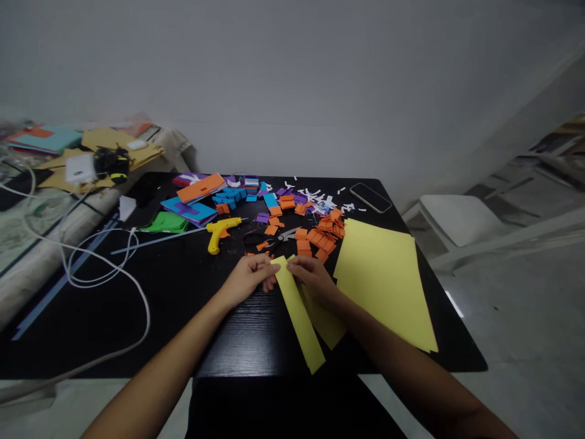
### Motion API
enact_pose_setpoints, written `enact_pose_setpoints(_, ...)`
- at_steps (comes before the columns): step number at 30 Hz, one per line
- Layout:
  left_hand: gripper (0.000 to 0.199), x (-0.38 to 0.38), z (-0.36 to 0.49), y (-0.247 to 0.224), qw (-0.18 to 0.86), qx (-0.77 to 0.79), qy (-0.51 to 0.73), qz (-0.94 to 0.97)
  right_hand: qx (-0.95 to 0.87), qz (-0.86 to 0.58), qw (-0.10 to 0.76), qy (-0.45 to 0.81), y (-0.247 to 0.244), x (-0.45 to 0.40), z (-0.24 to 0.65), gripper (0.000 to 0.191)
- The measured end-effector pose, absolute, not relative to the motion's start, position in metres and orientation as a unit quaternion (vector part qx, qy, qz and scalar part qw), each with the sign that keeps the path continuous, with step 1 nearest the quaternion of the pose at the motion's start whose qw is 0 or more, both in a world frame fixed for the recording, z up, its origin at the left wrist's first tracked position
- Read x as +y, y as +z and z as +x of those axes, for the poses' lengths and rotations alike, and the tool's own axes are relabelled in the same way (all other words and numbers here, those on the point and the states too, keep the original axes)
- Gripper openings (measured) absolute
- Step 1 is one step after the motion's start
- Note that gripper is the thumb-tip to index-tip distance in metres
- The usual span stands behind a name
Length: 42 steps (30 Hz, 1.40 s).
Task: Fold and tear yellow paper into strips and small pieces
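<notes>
Nearest, two forearms (159, 372) rise from seven and five o'clock over the black table (173, 305). Yellow sheets (384, 280) lie at four o'clock from the hands; a sleeve-less brush could skew them. The right hand (315, 280) has its fingers closed on a yellow piece (326, 320). The left hand's (251, 277) thumb and fingers pinch the folded strip (299, 314); uneven pulling might crease it. Cutters (286, 236) at twelve could snag knuckles.
</notes>
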<state>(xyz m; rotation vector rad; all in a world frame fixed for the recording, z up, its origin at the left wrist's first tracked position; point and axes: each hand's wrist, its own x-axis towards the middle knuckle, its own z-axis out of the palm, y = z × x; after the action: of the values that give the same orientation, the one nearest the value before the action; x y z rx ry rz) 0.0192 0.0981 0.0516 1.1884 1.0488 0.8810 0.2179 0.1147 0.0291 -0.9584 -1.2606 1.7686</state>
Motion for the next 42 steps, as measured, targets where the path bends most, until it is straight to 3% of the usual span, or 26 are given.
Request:
enact_pose_setpoints(15, 0.050, 0.091, 0.029, 0.052, 0.598, 0.470, 0.351, 0.546, -0.508, -0.378, 0.382, 0.673, 0.027, 0.114, 0.218, 0.026)
enact_pose_setpoints(28, 0.044, 0.092, 0.027, 0.049, 0.595, 0.463, 0.362, 0.548, -0.494, -0.362, 0.361, 0.703, 0.029, 0.115, 0.220, 0.029)
enact_pose_setpoints(32, 0.038, 0.094, 0.021, 0.051, 0.550, 0.452, 0.418, 0.565, -0.474, -0.384, 0.347, 0.713, 0.028, 0.115, 0.221, 0.029)
enact_pose_setpoints(42, 0.022, 0.092, 0.015, 0.047, 0.434, 0.477, 0.402, 0.650, -0.510, -0.368, 0.339, 0.700, 0.032, 0.116, 0.222, 0.033)
